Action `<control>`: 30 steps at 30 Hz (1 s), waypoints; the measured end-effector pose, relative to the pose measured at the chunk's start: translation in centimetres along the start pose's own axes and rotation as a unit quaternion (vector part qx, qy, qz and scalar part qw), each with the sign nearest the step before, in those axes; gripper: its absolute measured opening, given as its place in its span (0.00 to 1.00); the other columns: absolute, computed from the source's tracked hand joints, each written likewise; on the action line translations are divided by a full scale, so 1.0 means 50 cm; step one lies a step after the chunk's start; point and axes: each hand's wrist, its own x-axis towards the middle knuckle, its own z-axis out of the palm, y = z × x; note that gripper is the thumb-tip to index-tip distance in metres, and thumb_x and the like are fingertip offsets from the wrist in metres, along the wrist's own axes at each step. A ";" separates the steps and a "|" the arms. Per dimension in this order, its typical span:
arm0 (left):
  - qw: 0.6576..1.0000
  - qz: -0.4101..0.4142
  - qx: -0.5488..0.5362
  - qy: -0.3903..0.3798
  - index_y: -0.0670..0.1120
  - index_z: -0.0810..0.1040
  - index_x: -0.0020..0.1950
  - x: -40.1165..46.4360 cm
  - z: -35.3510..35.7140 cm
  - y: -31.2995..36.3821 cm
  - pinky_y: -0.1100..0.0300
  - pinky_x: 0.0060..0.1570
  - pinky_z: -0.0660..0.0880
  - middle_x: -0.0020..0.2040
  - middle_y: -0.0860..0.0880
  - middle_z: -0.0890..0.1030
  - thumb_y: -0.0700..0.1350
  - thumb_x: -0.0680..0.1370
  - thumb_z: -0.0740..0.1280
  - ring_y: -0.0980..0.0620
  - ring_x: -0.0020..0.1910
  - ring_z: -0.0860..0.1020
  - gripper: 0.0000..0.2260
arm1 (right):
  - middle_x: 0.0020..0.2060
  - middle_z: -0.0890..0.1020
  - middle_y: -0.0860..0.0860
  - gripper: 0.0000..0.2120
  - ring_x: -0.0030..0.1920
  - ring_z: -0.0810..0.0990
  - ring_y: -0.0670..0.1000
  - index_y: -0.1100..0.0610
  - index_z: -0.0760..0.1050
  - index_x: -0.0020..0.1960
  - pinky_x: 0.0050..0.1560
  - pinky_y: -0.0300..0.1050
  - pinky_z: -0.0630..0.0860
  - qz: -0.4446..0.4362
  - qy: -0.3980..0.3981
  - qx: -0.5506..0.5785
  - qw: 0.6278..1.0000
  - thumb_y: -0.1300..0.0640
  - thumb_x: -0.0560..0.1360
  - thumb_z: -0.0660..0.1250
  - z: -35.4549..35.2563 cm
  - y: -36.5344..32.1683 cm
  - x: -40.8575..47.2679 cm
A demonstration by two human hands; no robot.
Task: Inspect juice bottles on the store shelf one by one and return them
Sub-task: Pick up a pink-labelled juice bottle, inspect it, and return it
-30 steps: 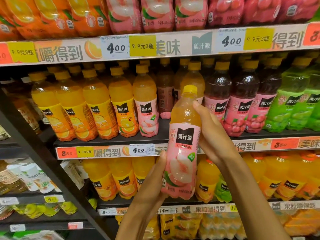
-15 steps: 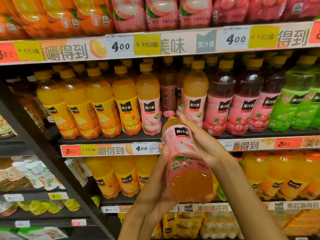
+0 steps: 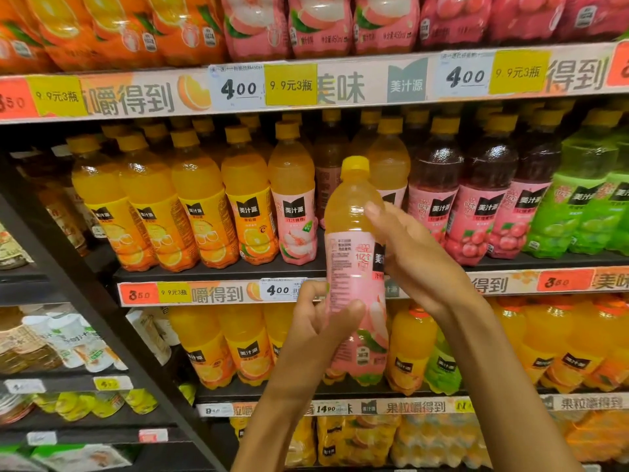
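left hand (image 3: pixel 316 321) grips lower label of peach juice bottle (image 3: pixel 355 267) | bottle upright, held before middle shelf (image 3: pixel 221 272) | right hand (image 3: pixel 415 264) wraps its shoulder | likely full, heavy, slick plastic; hold at waist

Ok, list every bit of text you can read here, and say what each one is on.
"美汁源": black logo on the orange juice bottle labels, and on the upper shelf strip.
"4 00": white price tags.
"9.9元3瓶": yellow tags.
"嚼得到": shelf strips.
"美味": upper shelf strip.
"3 50": red tag.
"14 90": bottom strip tag.
Fine print on the held peach juice bottle: too small to read.
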 end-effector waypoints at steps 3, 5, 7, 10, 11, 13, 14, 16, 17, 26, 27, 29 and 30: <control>0.997 0.033 0.060 0.030 0.45 0.68 0.57 0.008 0.008 -0.008 0.60 0.41 0.80 0.49 0.44 0.84 0.41 0.65 0.74 0.49 0.45 0.83 0.24 | 0.46 0.85 0.46 0.19 0.49 0.83 0.45 0.53 0.76 0.59 0.47 0.37 0.77 -0.056 0.001 -0.035 0.998 0.48 0.71 0.72 0.012 -0.004 -0.006; 0.996 0.059 0.055 0.026 0.46 0.67 0.59 0.014 0.016 -0.012 0.62 0.45 0.79 0.54 0.43 0.82 0.36 0.65 0.76 0.49 0.50 0.82 0.27 | 0.47 0.84 0.47 0.21 0.51 0.83 0.48 0.52 0.75 0.60 0.48 0.40 0.77 -0.087 0.004 -0.022 0.996 0.51 0.69 0.75 0.015 -0.006 -0.008; 0.996 0.074 0.041 0.008 0.49 0.67 0.62 0.018 0.016 -0.011 0.63 0.48 0.78 0.58 0.45 0.81 0.35 0.66 0.75 0.50 0.55 0.81 0.29 | 0.48 0.84 0.47 0.20 0.50 0.83 0.48 0.52 0.75 0.59 0.48 0.40 0.78 -0.110 -0.008 0.000 0.994 0.51 0.68 0.73 0.014 -0.008 -0.007; 0.995 0.064 0.046 -0.062 0.52 0.67 0.66 0.023 -0.002 0.001 0.63 0.53 0.76 0.60 0.50 0.81 0.47 0.68 0.76 0.52 0.59 0.79 0.29 | 0.51 0.83 0.53 0.21 0.51 0.82 0.52 0.54 0.75 0.59 0.49 0.47 0.80 -0.124 -0.028 0.046 0.991 0.52 0.67 0.73 0.006 -0.011 -0.002; 0.993 0.057 0.053 -0.086 0.52 0.68 0.66 0.025 -0.011 0.006 0.62 0.55 0.76 0.61 0.50 0.80 0.51 0.68 0.75 0.52 0.59 0.79 0.30 | 0.53 0.83 0.55 0.23 0.52 0.82 0.54 0.53 0.76 0.59 0.51 0.51 0.80 -0.127 -0.038 0.067 0.989 0.51 0.66 0.75 0.003 -0.009 0.001; 0.990 0.059 0.064 -0.111 0.51 0.70 0.65 0.029 -0.022 0.012 0.61 0.55 0.76 0.60 0.49 0.81 0.50 0.68 0.75 0.50 0.59 0.79 0.28 | 0.54 0.82 0.56 0.26 0.52 0.82 0.56 0.51 0.79 0.57 0.53 0.54 0.79 -0.130 -0.061 0.115 0.983 0.45 0.62 0.78 -0.003 -0.006 0.007; 0.990 0.066 0.067 -0.109 0.50 0.71 0.64 0.031 -0.023 0.012 0.62 0.54 0.76 0.59 0.49 0.81 0.48 0.68 0.74 0.50 0.58 0.79 0.26 | 0.54 0.83 0.56 0.28 0.52 0.82 0.55 0.51 0.79 0.58 0.54 0.54 0.78 -0.129 -0.071 0.136 0.980 0.44 0.62 0.78 -0.004 -0.005 0.009; 0.990 0.090 0.078 -0.080 0.50 0.73 0.62 0.038 -0.015 0.008 0.63 0.52 0.77 0.57 0.49 0.82 0.47 0.67 0.74 0.51 0.56 0.81 0.24 | 0.55 0.83 0.55 0.32 0.55 0.82 0.56 0.53 0.76 0.61 0.56 0.53 0.78 -0.123 -0.070 0.161 0.977 0.44 0.61 0.79 -0.004 -0.007 0.014; 0.989 0.105 0.083 -0.058 0.50 0.74 0.62 0.044 -0.009 0.003 0.63 0.51 0.77 0.56 0.49 0.82 0.47 0.66 0.74 0.51 0.56 0.81 0.25 | 0.56 0.82 0.55 0.32 0.57 0.81 0.56 0.53 0.76 0.62 0.58 0.53 0.77 -0.122 -0.053 0.152 0.980 0.45 0.61 0.78 -0.003 -0.009 0.016; 0.942 0.234 0.123 0.208 0.53 0.70 0.54 0.132 0.020 -0.037 0.64 0.49 0.76 0.53 0.54 0.77 0.39 0.63 0.79 0.57 0.52 0.79 0.26 | 0.56 0.80 0.43 0.33 0.56 0.80 0.40 0.51 0.65 0.67 0.51 0.34 0.76 -0.158 0.058 -0.051 0.984 0.61 0.66 0.75 0.011 -0.030 0.030; 0.937 0.238 0.134 0.219 0.55 0.70 0.55 0.143 0.020 -0.039 0.61 0.52 0.76 0.54 0.54 0.77 0.39 0.63 0.79 0.55 0.54 0.78 0.27 | 0.57 0.79 0.45 0.33 0.55 0.81 0.41 0.53 0.64 0.68 0.51 0.35 0.76 -0.164 0.067 -0.049 0.983 0.64 0.67 0.74 0.014 -0.030 0.037; 0.930 0.237 0.159 0.231 0.57 0.68 0.56 0.163 0.018 -0.043 0.55 0.55 0.76 0.57 0.51 0.76 0.43 0.63 0.79 0.51 0.57 0.77 0.29 | 0.61 0.78 0.50 0.32 0.58 0.80 0.43 0.58 0.64 0.70 0.54 0.38 0.77 -0.176 0.081 -0.050 0.980 0.69 0.70 0.72 0.019 -0.026 0.049; 0.929 0.233 0.170 0.231 0.57 0.67 0.57 0.172 0.016 -0.046 0.54 0.56 0.76 0.58 0.50 0.75 0.44 0.63 0.79 0.49 0.58 0.76 0.29 | 0.63 0.76 0.52 0.32 0.60 0.79 0.45 0.59 0.64 0.71 0.57 0.40 0.77 -0.180 0.083 -0.055 0.979 0.70 0.70 0.71 0.020 -0.023 0.054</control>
